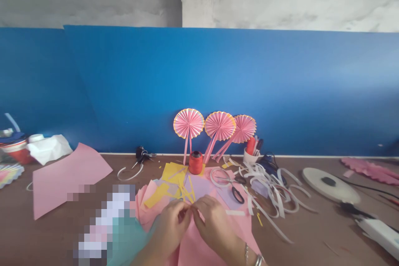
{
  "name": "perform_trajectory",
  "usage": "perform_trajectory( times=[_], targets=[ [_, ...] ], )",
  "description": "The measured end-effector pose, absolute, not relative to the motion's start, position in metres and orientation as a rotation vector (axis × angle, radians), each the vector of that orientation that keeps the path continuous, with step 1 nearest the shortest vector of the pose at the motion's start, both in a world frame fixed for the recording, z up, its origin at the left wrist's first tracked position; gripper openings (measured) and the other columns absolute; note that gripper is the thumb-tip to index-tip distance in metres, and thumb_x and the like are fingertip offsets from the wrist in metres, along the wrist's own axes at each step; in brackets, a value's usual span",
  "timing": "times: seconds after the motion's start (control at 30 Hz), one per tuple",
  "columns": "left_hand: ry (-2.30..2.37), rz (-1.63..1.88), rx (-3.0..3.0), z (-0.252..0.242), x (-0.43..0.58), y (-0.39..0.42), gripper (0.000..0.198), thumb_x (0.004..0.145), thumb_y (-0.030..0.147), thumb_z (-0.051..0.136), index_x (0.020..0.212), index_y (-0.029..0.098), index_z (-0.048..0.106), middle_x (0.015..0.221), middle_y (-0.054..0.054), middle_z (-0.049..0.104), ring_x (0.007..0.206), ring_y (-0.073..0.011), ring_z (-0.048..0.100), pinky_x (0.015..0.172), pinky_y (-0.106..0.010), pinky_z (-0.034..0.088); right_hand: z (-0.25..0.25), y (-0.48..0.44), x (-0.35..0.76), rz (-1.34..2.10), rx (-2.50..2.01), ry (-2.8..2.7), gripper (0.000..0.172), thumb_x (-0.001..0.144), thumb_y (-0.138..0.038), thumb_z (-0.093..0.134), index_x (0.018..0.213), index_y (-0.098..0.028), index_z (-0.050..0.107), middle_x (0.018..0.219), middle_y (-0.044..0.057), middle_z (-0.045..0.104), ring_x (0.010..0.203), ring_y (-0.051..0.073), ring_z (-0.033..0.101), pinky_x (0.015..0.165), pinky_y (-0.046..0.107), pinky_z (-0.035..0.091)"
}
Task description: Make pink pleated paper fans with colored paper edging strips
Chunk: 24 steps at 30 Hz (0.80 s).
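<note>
My left hand [171,224] and my right hand [212,224] meet low in the middle, fingers pinched together on the top edge of a pink paper sheet [199,249] that lies under them. Folded pink paper [149,203] fans out just left of my left hand. Yellow paper pieces [173,178] and lilac paper [199,186] lie just beyond my fingers. Black-handled scissors [232,187] rest to the right of them. An orange thread spool [195,162] stands behind.
Three pink paper fans [218,126] lean on the blue backboard [218,83]. White paper strips [274,193] litter the right, beside a white round disc [330,185] and a white device [378,232]. A large pink sheet [67,176] lies left. A cup of pens [252,151] stands behind.
</note>
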<state>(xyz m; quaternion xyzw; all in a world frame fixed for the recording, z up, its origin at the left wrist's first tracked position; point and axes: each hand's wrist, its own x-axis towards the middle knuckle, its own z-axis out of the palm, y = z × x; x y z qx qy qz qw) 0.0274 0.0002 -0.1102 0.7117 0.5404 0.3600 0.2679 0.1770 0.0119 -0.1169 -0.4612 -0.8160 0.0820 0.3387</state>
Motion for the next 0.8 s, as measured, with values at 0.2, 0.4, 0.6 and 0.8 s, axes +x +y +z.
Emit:
perform_trajectory(
  times=[0.2,0.4,0.6,0.8],
  targets=[
    [1.434,1.002,1.899,-0.1067,0.0279,-0.0001,0.022,0.082,0.024,0.044,0.069,0.02,0.061,0.069,-0.002,0.063,0.068,-0.0165,0.057,0.063,-0.025,0.043,-0.1142,0.0108,0.1775,0.219,-1.176,-2.109,0.02,0.08,-0.007,0.05,0.075,-0.018,0.066,0.071,0.004,0.066,0.069,0.017,0.058,0.062,0.026,0.039],
    [1.438,1.0,1.891,-0.1066,0.0281,0.0005,0.02,0.08,0.022,0.046,0.068,0.019,0.062,0.068,-0.002,0.063,0.066,-0.0162,0.056,0.062,-0.024,0.042,-0.1146,0.0105,0.1775,0.189,-1.178,-2.111,0.02,0.08,-0.007,0.051,0.072,-0.018,0.066,0.069,0.004,0.065,0.067,0.017,0.058,0.061,0.026,0.038],
    [1.456,0.992,1.88,-0.1088,0.0286,-0.0008,0.022,0.081,0.024,0.046,0.069,0.019,0.063,0.07,-0.003,0.064,0.068,-0.017,0.058,0.063,-0.025,0.043,-0.116,0.0098,0.1756,0.206,-1.204,-2.089,0.018,0.077,-0.006,0.052,0.071,-0.017,0.065,0.068,0.004,0.065,0.067,0.017,0.058,0.061,0.026,0.039],
    [1.462,0.993,1.86,-0.1085,0.0285,-0.0009,0.022,0.081,0.025,0.045,0.07,0.02,0.063,0.07,-0.002,0.065,0.068,-0.0166,0.058,0.063,-0.025,0.043,-0.1139,0.0105,0.1768,0.237,-1.157,-2.089,0.02,0.079,-0.007,0.051,0.072,-0.018,0.066,0.069,0.004,0.065,0.067,0.016,0.058,0.061,0.025,0.04]
  ],
)
